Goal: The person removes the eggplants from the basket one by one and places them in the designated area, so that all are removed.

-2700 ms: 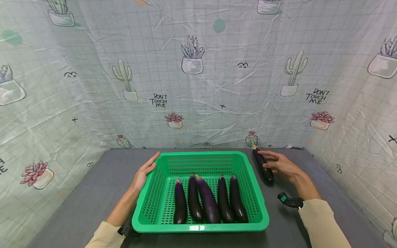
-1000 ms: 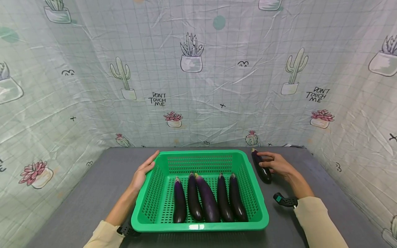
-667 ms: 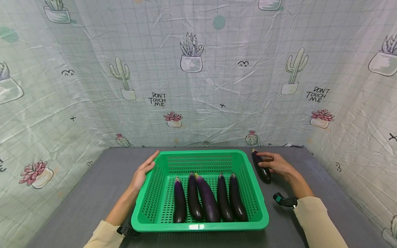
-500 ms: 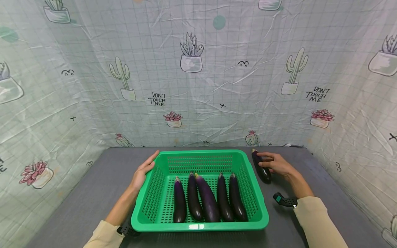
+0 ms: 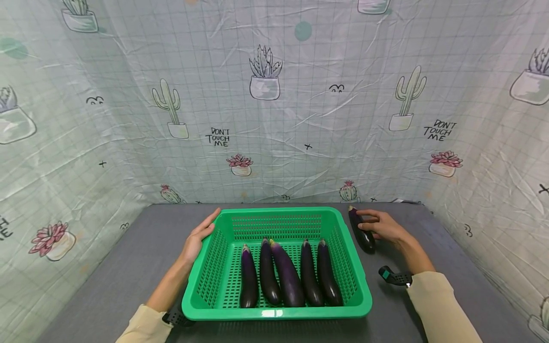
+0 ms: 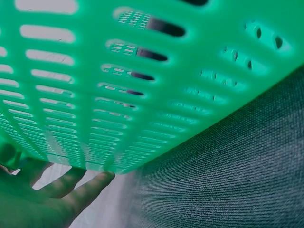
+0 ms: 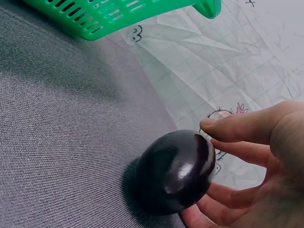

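Loose eggplant (image 5: 364, 239) lies on the grey desk (image 5: 150, 252), right of the green basket (image 5: 276, 314), near its far right corner. Long axis runs away from the person, tilted a bit left: pale stem end at the far left, rounded dark end near right. Right wrist view looks onto the rounded end.

Right hand (image 5: 383, 227): grip pinches the loose eggplant, thumb on one side, fingers on the other. Left hand (image 5: 197, 242): grip fairly spread, fingers laid straight along the basket's left side, touching it.

Basket: slotted, five eggplants in it, one row, all stems away from the person, blunt ends by the near wall. Leftmost eggplant (image 5: 249, 281) almost straight front to back, small gap to the second eggplant (image 5: 268, 276). Third eggplant (image 5: 288, 278) lighter purple, greenish stem, leans left, stem close beside the second's. Fourth eggplant (image 5: 310, 278) and fifth eggplant (image 5: 328, 276) roughly parallel, stems leaning slightly left. Cactus-print sheet (image 5: 309, 114) behind.
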`<action>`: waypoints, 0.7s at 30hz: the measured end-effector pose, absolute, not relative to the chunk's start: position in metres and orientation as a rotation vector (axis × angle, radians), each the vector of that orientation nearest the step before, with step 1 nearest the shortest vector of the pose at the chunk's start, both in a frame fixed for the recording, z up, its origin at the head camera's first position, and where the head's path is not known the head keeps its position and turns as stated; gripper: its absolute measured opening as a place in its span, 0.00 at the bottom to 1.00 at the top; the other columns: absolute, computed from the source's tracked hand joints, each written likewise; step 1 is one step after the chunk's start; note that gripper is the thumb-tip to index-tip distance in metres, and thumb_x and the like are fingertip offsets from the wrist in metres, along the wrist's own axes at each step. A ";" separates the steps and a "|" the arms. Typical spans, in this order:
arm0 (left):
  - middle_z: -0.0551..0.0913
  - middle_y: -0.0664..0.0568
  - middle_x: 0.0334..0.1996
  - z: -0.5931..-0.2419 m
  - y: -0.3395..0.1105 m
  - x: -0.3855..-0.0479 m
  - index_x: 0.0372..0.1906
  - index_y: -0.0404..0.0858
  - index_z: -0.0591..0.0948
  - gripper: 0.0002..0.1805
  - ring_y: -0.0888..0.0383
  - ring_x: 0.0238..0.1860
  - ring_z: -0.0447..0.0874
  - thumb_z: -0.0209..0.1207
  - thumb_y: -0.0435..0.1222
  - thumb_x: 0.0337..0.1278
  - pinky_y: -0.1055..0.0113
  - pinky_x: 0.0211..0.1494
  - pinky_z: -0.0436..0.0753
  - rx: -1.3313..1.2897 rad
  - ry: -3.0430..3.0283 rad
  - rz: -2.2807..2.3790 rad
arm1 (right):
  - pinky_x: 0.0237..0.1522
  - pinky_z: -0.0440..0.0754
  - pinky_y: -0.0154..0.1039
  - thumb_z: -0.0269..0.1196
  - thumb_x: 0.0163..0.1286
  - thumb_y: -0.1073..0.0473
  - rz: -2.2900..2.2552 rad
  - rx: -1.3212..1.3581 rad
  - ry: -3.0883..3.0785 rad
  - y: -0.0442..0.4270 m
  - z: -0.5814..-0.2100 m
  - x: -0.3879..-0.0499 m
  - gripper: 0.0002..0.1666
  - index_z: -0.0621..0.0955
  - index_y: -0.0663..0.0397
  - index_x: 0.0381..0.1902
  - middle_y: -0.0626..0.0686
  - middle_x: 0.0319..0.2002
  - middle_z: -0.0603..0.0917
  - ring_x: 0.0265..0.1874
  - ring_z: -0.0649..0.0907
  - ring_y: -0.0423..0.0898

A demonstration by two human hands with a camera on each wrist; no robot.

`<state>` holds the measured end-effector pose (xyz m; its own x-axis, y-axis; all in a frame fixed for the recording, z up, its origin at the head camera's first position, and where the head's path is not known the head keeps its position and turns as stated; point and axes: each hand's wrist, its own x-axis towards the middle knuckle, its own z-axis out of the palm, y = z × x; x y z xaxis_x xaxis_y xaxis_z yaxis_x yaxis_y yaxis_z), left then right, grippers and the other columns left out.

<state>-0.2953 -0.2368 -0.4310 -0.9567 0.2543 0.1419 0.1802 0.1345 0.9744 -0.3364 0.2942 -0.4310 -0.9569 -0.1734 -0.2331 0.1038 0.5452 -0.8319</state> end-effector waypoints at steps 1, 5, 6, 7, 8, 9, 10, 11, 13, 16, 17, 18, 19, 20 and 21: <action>0.40 0.41 0.85 -0.431 -0.237 -0.295 0.84 0.36 0.49 0.32 0.38 0.85 0.32 0.37 0.41 0.85 0.37 0.84 0.42 0.446 2.323 1.978 | 0.66 0.77 0.65 0.59 0.79 0.53 -1.377 -0.058 2.496 0.294 -0.431 -0.336 0.39 0.61 0.57 0.81 0.76 0.77 0.59 0.74 0.67 0.72; 0.40 0.42 0.86 -0.431 -0.236 -0.296 0.85 0.37 0.49 0.32 0.39 0.85 0.33 0.36 0.41 0.86 0.43 0.84 0.48 0.440 2.309 1.980 | 0.66 0.77 0.65 0.60 0.79 0.53 -1.388 -0.075 2.497 0.296 -0.430 -0.335 0.40 0.60 0.57 0.81 0.76 0.77 0.59 0.73 0.67 0.72; 0.40 0.42 0.86 -0.431 -0.236 -0.296 0.85 0.37 0.49 0.32 0.39 0.85 0.33 0.36 0.41 0.86 0.49 0.84 0.51 0.437 2.309 1.977 | 0.65 0.78 0.65 0.59 0.80 0.53 -1.390 -0.082 2.498 0.297 -0.429 -0.335 0.40 0.60 0.58 0.81 0.76 0.77 0.59 0.73 0.67 0.72; 0.40 0.43 0.86 -0.431 -0.236 -0.296 0.85 0.37 0.48 0.32 0.39 0.85 0.34 0.36 0.41 0.86 0.55 0.84 0.55 0.437 2.302 1.980 | 0.65 0.78 0.64 0.59 0.80 0.53 -1.399 -0.079 2.498 0.297 -0.428 -0.334 0.39 0.60 0.58 0.81 0.76 0.77 0.60 0.73 0.68 0.72; 0.40 0.43 0.86 -0.431 -0.236 -0.296 0.85 0.38 0.48 0.32 0.40 0.85 0.34 0.36 0.41 0.86 0.63 0.82 0.58 0.435 2.294 1.985 | 0.65 0.79 0.64 0.59 0.80 0.53 -1.399 -0.085 2.502 0.297 -0.428 -0.334 0.39 0.60 0.58 0.81 0.76 0.77 0.60 0.73 0.68 0.72; 0.40 0.43 0.86 -0.431 -0.236 -0.296 0.85 0.38 0.48 0.32 0.40 0.85 0.35 0.36 0.41 0.86 0.70 0.78 0.60 0.436 2.296 1.986 | 0.64 0.80 0.63 0.59 0.80 0.53 -1.402 -0.083 2.507 0.298 -0.427 -0.334 0.39 0.60 0.58 0.81 0.76 0.76 0.60 0.72 0.69 0.72; 0.40 0.43 0.86 -0.431 -0.236 -0.296 0.85 0.37 0.48 0.32 0.40 0.85 0.35 0.36 0.41 0.86 0.76 0.74 0.62 0.437 2.292 1.990 | 0.64 0.81 0.61 0.59 0.80 0.52 -1.405 -0.083 2.512 0.298 -0.427 -0.334 0.39 0.60 0.59 0.81 0.76 0.76 0.61 0.72 0.70 0.71; 0.40 0.43 0.86 -0.431 -0.236 -0.296 0.85 0.37 0.48 0.32 0.40 0.85 0.35 0.36 0.41 0.86 0.81 0.70 0.63 0.438 2.293 1.992 | 0.64 0.81 0.61 0.59 0.80 0.52 -1.409 -0.080 2.515 0.298 -0.426 -0.334 0.39 0.60 0.59 0.81 0.76 0.76 0.61 0.72 0.70 0.71; 0.40 0.42 0.86 -0.431 -0.236 -0.295 0.85 0.37 0.48 0.32 0.39 0.85 0.36 0.36 0.41 0.86 0.85 0.66 0.64 0.441 2.277 2.004 | 0.63 0.82 0.59 0.60 0.79 0.52 -1.426 -0.078 2.515 0.299 -0.424 -0.333 0.40 0.61 0.59 0.81 0.76 0.76 0.61 0.71 0.71 0.70; 0.39 0.41 0.85 -0.430 -0.236 -0.293 0.85 0.37 0.47 0.32 0.38 0.85 0.37 0.36 0.41 0.86 0.86 0.64 0.66 0.450 2.252 2.020 | 0.63 0.82 0.59 0.61 0.79 0.51 -1.451 -0.087 2.510 0.300 -0.420 -0.332 0.41 0.60 0.59 0.81 0.76 0.76 0.61 0.71 0.71 0.70; 0.39 0.41 0.85 -0.430 -0.236 -0.292 0.85 0.37 0.47 0.32 0.38 0.85 0.37 0.36 0.41 0.86 0.86 0.64 0.67 0.451 2.250 2.021 | 0.64 0.82 0.60 0.61 0.79 0.51 -1.458 -0.094 2.507 0.300 -0.418 -0.332 0.41 0.61 0.59 0.81 0.76 0.76 0.61 0.71 0.71 0.70; 0.39 0.41 0.85 -0.430 -0.236 -0.292 0.85 0.37 0.47 0.32 0.38 0.85 0.37 0.36 0.41 0.86 0.87 0.64 0.67 0.454 2.250 2.021 | 0.64 0.81 0.60 0.61 0.79 0.51 -1.464 -0.105 2.507 0.300 -0.415 -0.331 0.41 0.61 0.59 0.81 0.76 0.76 0.61 0.71 0.71 0.70; 0.39 0.41 0.85 -0.430 -0.236 -0.292 0.85 0.36 0.47 0.32 0.38 0.85 0.36 0.36 0.41 0.86 0.87 0.63 0.66 0.457 2.256 2.019 | 0.64 0.80 0.61 0.61 0.79 0.51 -1.465 -0.117 2.512 0.299 -0.412 -0.330 0.41 0.60 0.60 0.81 0.76 0.76 0.61 0.71 0.70 0.71; 0.39 0.40 0.85 -0.430 -0.236 -0.292 0.85 0.36 0.47 0.32 0.38 0.85 0.36 0.36 0.41 0.86 0.87 0.63 0.66 0.458 2.261 2.018 | 0.65 0.80 0.63 0.60 0.79 0.50 -1.464 -0.131 2.520 0.299 -0.409 -0.328 0.41 0.60 0.60 0.81 0.75 0.76 0.61 0.72 0.70 0.71; 0.40 0.40 0.85 -0.430 -0.236 -0.292 0.84 0.36 0.47 0.32 0.38 0.85 0.36 0.36 0.41 0.86 0.87 0.63 0.66 0.459 2.261 2.019 | 0.65 0.79 0.64 0.60 0.79 0.50 -1.462 -0.149 2.528 0.298 -0.406 -0.327 0.41 0.60 0.60 0.81 0.75 0.76 0.61 0.72 0.69 0.71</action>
<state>-0.2921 -0.2361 -0.4300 -0.9524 0.2700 0.1412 0.1707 0.0890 0.9813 -0.3272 0.2983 -0.4063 -0.9713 -0.1950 -0.1362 0.0208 0.5009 -0.8653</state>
